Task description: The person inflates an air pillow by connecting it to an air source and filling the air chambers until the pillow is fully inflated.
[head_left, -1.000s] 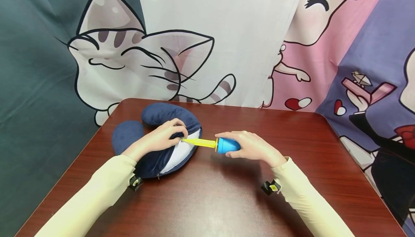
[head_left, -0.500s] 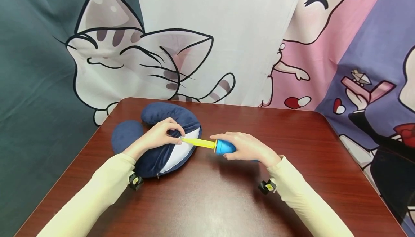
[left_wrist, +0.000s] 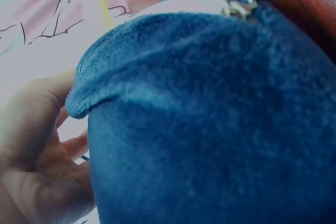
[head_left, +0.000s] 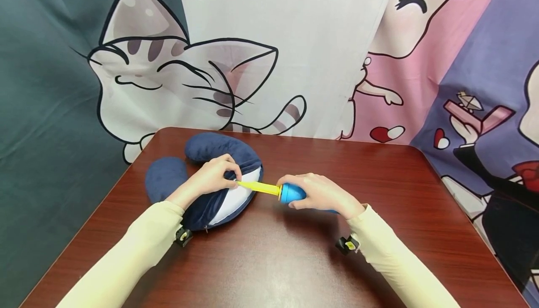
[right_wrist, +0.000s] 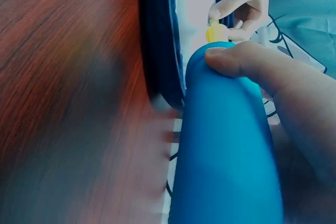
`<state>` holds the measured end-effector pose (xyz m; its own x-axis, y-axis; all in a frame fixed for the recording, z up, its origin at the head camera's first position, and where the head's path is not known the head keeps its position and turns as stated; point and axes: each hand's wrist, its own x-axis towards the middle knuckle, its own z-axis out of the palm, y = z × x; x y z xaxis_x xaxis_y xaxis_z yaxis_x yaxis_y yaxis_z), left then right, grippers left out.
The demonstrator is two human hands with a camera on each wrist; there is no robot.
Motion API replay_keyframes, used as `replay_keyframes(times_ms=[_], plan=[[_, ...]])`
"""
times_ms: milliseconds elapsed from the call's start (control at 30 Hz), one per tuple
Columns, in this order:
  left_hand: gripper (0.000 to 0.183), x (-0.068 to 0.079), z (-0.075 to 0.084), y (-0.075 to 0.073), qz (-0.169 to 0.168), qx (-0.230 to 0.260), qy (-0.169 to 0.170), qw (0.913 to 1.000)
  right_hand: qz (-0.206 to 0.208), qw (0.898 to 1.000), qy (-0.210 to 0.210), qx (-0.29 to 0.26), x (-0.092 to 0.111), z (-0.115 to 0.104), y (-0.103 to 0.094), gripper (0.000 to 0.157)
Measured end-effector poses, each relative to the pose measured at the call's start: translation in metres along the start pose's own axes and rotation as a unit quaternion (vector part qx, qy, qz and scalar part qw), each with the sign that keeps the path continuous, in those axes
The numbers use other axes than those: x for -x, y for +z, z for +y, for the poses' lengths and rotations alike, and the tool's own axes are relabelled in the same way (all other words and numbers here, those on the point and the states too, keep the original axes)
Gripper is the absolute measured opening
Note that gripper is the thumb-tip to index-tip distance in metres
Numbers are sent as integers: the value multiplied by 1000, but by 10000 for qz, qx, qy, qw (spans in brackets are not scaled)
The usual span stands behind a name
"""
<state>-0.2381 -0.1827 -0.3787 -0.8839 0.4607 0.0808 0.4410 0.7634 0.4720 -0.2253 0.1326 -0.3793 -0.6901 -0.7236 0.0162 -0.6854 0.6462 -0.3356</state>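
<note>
A navy U-shaped neck pillow [head_left: 210, 149] lies on the left of the table, its cover unzipped over a white inner part [head_left: 230, 202]. My left hand [head_left: 212, 174] pinches a small pale valve at the opening's edge, largely covered by the fingertips. Against that spot sits the narrow tip of a yellow nozzle [head_left: 263, 187]. The nozzle belongs to a blue hand pump [head_left: 291, 193], held level above the table. My right hand [head_left: 322, 193] grips the pump's body, thumb near its front end. In the left wrist view, the plush cover [left_wrist: 210, 114] hides the left fingertips.
The reddish-brown wooden table [head_left: 261, 261] extends under both arms. A metal zipper pull [left_wrist: 239, 6] hangs at the cover's edge. Behind the table hangs a cartoon-printed curtain [head_left: 269, 8].
My right hand has shifted slightly left along the pump, and a blue part now shows behind its palm. The left hand stays at the valve with little movement; the pillow stays in place.
</note>
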Motion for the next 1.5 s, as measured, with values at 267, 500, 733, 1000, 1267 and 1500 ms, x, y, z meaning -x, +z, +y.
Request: replay_keyframes(times_ms=[267,500,733,1000,1267,1500], plan=[[9,1,1,0,76,10,42,10000,451,9967,-153,660,2,1,1,55],[9,0,-2,0,63,80,98,9999,687,9924,-346,963,5,0,3,63],[9,-3,-2,-2,-82,127,50,9999,914,9886,-410,1122,5,6,8,65],[8,-8,-5,-3,-259,290,25,9992,1257,9782,-647,1521,4,11,12,69],[8,-9,-4,-2,-297,269,-8,9992,900,9925,-393,727,7,13,12,60],[7,-6,-6,-1,-207,226,43,9995,448,9985,-153,-280,11,21,9,49]])
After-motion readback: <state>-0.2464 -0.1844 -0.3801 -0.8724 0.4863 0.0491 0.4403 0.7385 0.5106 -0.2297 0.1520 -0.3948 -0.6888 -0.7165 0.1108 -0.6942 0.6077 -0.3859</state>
